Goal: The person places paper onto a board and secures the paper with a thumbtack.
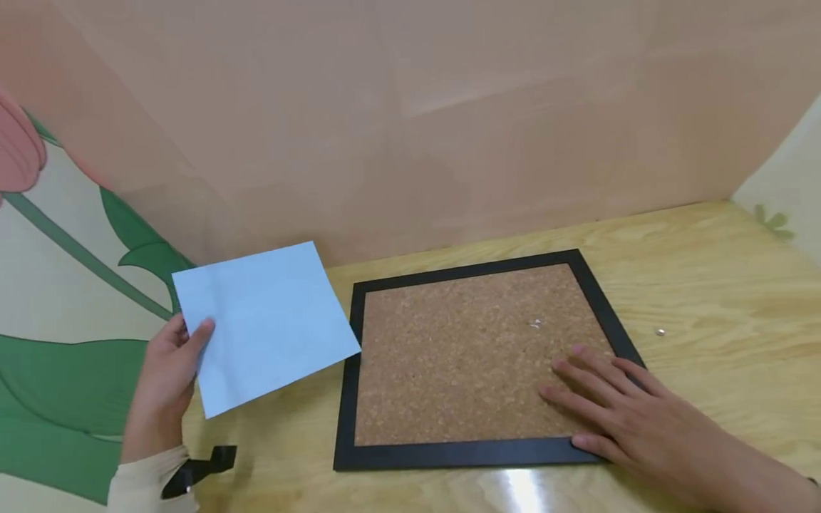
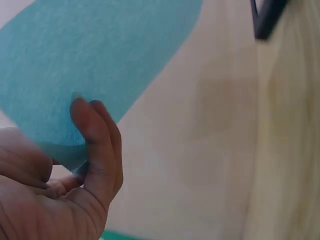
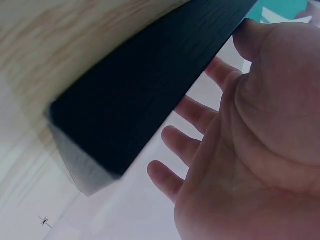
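Wooden table (image 1: 725, 267), blue sheet (image 1: 272, 328) in the pinch of the left hand (image 1: 168, 363), right hand (image 1: 625, 410) loose-fingered over framed corkboard (image 1: 442, 360)

A decorated indoor corner
We see a wood-grain tabletop (image 1: 725, 285) against a pinkish-brown backdrop (image 1: 410, 128), with a big pink flower (image 1: 18, 142) and green leaves (image 1: 70, 385) decorating the left side (home or classroom, we cannot tell).

You see a pinkish-brown wall (image 1: 410, 128) behind a yellow wooden table (image 1: 705, 271). On your left is a picture of a pink flower (image 1: 16, 146) with a green stem (image 1: 86, 253) and big green leaves (image 1: 70, 385). On your right, a pale wall (image 1: 792, 174) has a little green shape (image 1: 775, 220).
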Demonstrator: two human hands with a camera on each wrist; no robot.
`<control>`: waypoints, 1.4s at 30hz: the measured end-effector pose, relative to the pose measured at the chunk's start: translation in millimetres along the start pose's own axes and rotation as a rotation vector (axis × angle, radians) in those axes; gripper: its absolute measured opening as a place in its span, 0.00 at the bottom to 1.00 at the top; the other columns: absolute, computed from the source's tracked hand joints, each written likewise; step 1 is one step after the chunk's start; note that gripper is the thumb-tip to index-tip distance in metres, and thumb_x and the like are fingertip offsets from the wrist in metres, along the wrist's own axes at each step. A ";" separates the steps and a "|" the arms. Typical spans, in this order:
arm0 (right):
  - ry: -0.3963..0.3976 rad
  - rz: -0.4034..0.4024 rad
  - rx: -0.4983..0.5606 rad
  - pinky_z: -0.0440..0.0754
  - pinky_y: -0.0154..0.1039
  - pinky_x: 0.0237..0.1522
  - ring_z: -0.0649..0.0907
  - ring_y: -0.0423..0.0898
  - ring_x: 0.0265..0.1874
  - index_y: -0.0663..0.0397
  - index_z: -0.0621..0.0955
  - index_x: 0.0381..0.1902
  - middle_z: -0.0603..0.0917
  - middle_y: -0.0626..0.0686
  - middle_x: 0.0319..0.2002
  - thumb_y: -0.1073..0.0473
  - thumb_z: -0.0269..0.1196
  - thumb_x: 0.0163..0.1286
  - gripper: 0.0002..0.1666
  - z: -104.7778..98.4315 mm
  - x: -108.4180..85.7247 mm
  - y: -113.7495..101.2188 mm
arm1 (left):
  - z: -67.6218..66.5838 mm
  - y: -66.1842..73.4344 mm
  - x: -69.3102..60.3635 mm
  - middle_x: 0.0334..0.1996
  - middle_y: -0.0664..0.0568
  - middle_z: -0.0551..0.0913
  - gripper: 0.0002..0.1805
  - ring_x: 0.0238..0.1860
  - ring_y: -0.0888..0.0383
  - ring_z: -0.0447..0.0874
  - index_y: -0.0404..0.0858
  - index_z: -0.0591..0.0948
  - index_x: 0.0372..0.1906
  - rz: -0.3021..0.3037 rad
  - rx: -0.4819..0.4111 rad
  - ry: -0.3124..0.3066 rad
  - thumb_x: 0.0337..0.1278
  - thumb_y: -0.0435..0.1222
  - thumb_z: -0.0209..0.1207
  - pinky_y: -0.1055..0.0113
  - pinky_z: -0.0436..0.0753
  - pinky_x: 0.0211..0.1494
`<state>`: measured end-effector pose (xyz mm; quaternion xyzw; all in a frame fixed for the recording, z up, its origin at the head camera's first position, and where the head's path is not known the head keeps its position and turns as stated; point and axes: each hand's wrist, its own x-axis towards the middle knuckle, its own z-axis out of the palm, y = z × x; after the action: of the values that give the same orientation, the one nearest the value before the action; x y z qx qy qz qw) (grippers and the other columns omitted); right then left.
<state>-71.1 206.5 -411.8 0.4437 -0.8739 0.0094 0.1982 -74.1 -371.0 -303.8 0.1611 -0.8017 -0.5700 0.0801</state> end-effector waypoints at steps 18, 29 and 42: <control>-0.041 0.057 0.073 0.26 0.33 0.77 0.56 0.45 0.77 0.33 0.66 0.75 0.70 0.47 0.72 0.38 0.59 0.70 0.37 -16.6 6.6 -7.0 | 124.7 23.8 -36.9 0.47 0.47 0.81 0.19 0.42 0.56 0.85 0.42 0.67 0.67 -0.158 -0.096 -0.293 0.81 0.41 0.37 0.59 0.84 0.43; -0.010 0.045 0.131 0.30 0.34 0.78 0.49 0.42 0.80 0.35 0.65 0.76 0.67 0.50 0.74 0.38 0.64 0.65 0.43 -25.5 9.7 -10.6 | 208.9 9.9 -38.0 0.59 0.39 0.75 0.20 0.58 0.49 0.77 0.41 0.65 0.69 -0.188 -0.123 -0.449 0.80 0.38 0.37 0.60 0.75 0.58; -0.005 0.010 0.112 0.29 0.36 0.78 0.49 0.45 0.80 0.33 0.68 0.74 0.70 0.49 0.73 0.37 0.62 0.68 0.38 -22.2 6.1 -8.6 | 250.8 16.3 -41.4 0.48 0.42 0.81 0.20 0.40 0.55 0.83 0.42 0.63 0.70 -0.230 -0.171 -0.538 0.80 0.37 0.37 0.66 0.82 0.36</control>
<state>-60.1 200.9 -390.5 0.4500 -0.8746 0.0583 0.1708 -116.4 -128.9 -370.8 0.0867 -0.7196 -0.6630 -0.1871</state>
